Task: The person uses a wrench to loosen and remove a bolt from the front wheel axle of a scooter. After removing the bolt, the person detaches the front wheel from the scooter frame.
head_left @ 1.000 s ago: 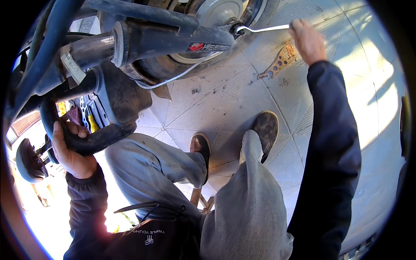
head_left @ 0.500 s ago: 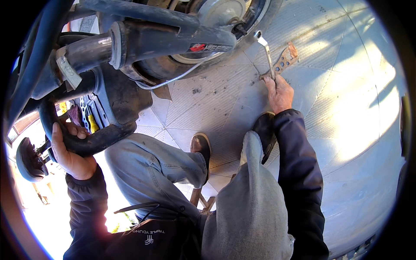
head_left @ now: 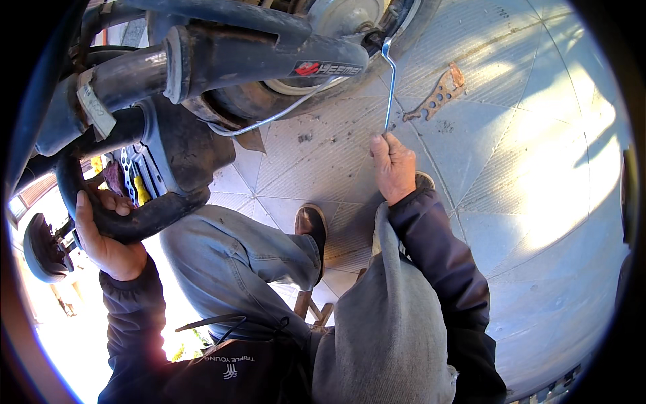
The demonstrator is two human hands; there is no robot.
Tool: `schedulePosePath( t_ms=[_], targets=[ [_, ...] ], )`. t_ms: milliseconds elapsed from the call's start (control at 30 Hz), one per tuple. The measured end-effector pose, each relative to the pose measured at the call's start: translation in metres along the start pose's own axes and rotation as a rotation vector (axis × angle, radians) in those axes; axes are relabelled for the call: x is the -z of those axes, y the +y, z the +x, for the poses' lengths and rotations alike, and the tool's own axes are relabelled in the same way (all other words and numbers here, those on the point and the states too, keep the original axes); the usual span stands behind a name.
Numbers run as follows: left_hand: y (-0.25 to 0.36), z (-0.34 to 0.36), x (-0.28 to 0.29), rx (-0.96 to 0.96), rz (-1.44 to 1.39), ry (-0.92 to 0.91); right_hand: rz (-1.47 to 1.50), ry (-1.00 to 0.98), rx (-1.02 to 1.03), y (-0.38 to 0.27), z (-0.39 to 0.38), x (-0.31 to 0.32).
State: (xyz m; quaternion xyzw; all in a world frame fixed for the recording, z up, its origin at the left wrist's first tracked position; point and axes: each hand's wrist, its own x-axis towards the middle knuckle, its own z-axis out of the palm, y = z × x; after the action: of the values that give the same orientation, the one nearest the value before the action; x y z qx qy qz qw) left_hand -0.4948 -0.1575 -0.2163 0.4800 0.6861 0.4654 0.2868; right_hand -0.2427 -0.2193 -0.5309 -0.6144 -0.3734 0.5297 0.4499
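My left hand (head_left: 111, 246) grips a thick black tube (head_left: 161, 217) of the motorcycle, its thumb and fingers wrapped round the bend. In my right hand (head_left: 396, 168) is a long silver ring spanner (head_left: 391, 84), held by its lower end. The spanner's far ring end lies against the axle end (head_left: 372, 42) at the wheel hub; whether it is seated on the nut I cannot tell. Beside that is the wheel's tyre (head_left: 410, 37), partly hidden by the dark fork leg (head_left: 269, 60).
A rusty flat tool with a row of holes (head_left: 439, 97) lies on the tiled floor (head_left: 525, 202) to the right. Through the frame, a yellow-handled tool (head_left: 142, 192) shows among others. A grey cable (head_left: 282, 120) runs below the fork leg. My shoe (head_left: 311, 225) rests on the tiles.
My right hand has moved left and slightly back toward me, and the spanner's ring end has swung left to the axle. My left hand keeps its hold on the tube.
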Motion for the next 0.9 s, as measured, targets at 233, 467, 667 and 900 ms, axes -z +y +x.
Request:
schedulePosePath(
  t_ms=[233,467,667,900],
  targets=[
    [0.000,0.000,0.001,-0.001,-0.006,-0.018,-0.386,0.115,0.050,-0.009,-0.003,-0.004],
    [0.001,-0.001,-0.002,0.002,-0.001,-0.007,-0.759,0.312,0.325,0.023,0.049,0.020],
    [0.002,-0.001,-0.004,0.005,0.008,0.006,-0.931,0.264,0.410,0.023,0.084,0.039],
    [0.001,-0.001,-0.002,0.000,0.008,0.015,-0.850,0.078,0.243,0.021,0.083,0.019]
  ],
)
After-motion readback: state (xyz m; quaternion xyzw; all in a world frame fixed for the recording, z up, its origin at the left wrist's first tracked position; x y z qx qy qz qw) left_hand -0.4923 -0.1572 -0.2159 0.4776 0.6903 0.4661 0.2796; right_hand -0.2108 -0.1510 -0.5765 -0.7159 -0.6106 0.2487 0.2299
